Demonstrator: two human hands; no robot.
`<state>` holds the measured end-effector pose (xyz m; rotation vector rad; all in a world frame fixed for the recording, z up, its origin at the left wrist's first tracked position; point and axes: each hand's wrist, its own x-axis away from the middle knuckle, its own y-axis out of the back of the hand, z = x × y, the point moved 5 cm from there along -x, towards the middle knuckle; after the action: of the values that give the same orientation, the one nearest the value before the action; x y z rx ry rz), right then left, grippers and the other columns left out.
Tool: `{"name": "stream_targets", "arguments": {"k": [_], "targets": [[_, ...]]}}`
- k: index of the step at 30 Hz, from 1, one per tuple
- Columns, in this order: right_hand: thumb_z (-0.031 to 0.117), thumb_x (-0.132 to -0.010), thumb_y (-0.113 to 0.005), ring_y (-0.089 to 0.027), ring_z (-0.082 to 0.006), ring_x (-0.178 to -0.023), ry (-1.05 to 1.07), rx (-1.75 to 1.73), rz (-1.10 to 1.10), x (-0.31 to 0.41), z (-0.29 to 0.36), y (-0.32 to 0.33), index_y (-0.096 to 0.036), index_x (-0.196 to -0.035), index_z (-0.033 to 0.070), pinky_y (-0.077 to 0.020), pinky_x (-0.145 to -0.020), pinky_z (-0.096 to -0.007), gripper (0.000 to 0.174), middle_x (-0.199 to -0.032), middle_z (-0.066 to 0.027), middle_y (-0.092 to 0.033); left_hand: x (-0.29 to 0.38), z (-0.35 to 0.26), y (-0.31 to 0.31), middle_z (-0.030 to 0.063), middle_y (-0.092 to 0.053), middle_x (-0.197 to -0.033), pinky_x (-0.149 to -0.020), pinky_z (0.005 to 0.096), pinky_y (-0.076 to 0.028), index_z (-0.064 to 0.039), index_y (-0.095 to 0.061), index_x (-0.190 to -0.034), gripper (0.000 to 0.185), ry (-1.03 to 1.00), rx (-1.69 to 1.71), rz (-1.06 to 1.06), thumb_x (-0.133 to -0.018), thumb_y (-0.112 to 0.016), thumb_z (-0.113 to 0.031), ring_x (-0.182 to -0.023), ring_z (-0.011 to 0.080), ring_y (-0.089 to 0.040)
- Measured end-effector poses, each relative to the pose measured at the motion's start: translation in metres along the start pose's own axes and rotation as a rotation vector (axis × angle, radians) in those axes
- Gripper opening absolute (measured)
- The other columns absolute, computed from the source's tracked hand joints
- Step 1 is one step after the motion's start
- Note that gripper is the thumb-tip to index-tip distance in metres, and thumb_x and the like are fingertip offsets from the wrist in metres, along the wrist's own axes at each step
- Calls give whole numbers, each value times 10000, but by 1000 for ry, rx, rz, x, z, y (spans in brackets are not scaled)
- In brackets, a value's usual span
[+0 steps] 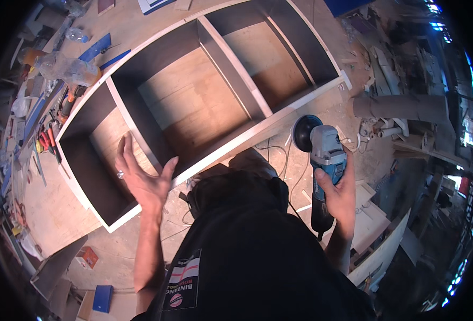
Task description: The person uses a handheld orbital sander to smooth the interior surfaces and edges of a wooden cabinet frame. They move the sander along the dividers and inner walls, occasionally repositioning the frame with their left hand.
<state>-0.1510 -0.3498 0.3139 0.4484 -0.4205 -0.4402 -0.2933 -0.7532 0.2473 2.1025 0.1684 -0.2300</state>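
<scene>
A wooden cabinet frame [208, 163] with pale edges and dark inner faces lies on a plywood worktable [46, 216], divided into compartments. My left hand [146, 176] is spread over its near edge, by the divider of the left compartment, with nothing in it; whether it touches the wood I cannot tell. My right hand [338, 192] is closed around the blue and black body of an angle grinder [326, 150], to the right of the frame's near edge. A round black pad [302, 134] is on the grinder's head. Its cord runs from the rear end.
Plastic bottles [76, 72], pliers [52, 138] and blue strips [96, 47] lie on the table's left side. Cables [286, 160] trail over the floor by my legs. Wood offcuts [366, 224] lie at the right; an orange box [87, 257] sits lower left.
</scene>
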Motion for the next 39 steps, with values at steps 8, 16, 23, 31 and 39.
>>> {"name": "stream_targets", "arguments": {"k": [8,16,23,31,39], "targets": [[238,-938,-874,-650,-251,-1262,39,-43,115,-61,-4,63,-399,-1645,-11,-512,-1117,-409,887,-1405,-185,-650,-34,-147,-173,295,-767,-1356,-1135,472,-551,89,-645,-1489,895,341,552,862,-901,-926,-524,-1294,382,-742],[221,-917,-864,-630,-259,-1282,20,-41,110,-75,-12,79,-390,-1654,-15,-496,-1139,-416,908,-1429,-183,-627,-34,-136,-186,321,-779,-1321,-1139,419,-561,151,-602,-1509,877,419,701,939,-898,-938,-381,-1250,379,-779],[248,-927,-850,-606,-275,-1296,36,9,110,-74,2,69,-394,-1650,-18,-473,-1152,-420,895,-1426,-183,-614,-82,-125,-207,294,-691,-1493,-1224,467,-513,154,-488,-1616,901,426,903,524,-946,-916,-272,-1438,347,-668],[308,-955,-849,-594,-279,-1322,31,56,20,-63,15,60,-382,-1655,-17,-456,-1167,-424,902,-1433,-195,-610,-244,-73,-263,289,-790,-1166,-934,451,-606,238,-705,-1233,718,938,1072,7,-966,-862,-410,-991,329,-770],[333,-1007,-822,-604,-251,-1309,5,-21,-20,-63,12,68,-373,-1663,-10,-452,-1163,-413,866,-1427,-169,-625,-250,-64,-268,319,-758,-1238,-950,476,-589,242,-728,-1144,768,911,955,43,-930,-877,-481,-1133,347,-738]]}}
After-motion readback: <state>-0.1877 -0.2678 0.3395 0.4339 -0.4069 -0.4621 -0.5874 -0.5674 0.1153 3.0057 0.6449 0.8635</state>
